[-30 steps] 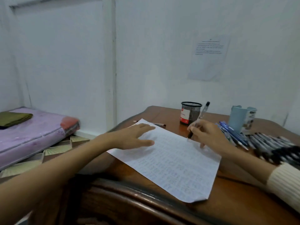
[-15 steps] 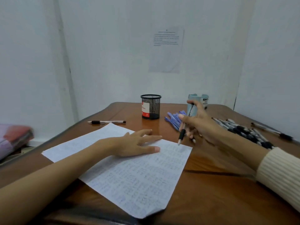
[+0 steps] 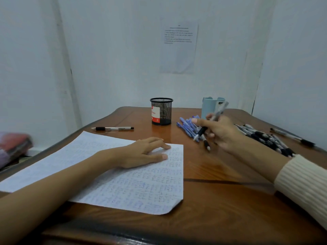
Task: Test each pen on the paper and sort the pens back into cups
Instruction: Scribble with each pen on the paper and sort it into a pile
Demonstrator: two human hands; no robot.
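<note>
Clear grey pen (image 3: 218,112) with black grip, pinched by curled fingers of right hand (image 3: 222,132), above loose blue pens (image 3: 185,127). Pale blue cup (image 3: 209,106) just behind that hand; black mesh cup (image 3: 161,112) further left. Left hand (image 3: 141,153) flat, fingers straight, on scribbled white paper (image 3: 127,190).

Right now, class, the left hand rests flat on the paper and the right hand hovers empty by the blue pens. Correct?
No: the head view shows the right hand gripping a pen by the blue pens. The left hand does rest flat on the paper.

Cream ribbed right sleeve (image 3: 303,184)
</note>
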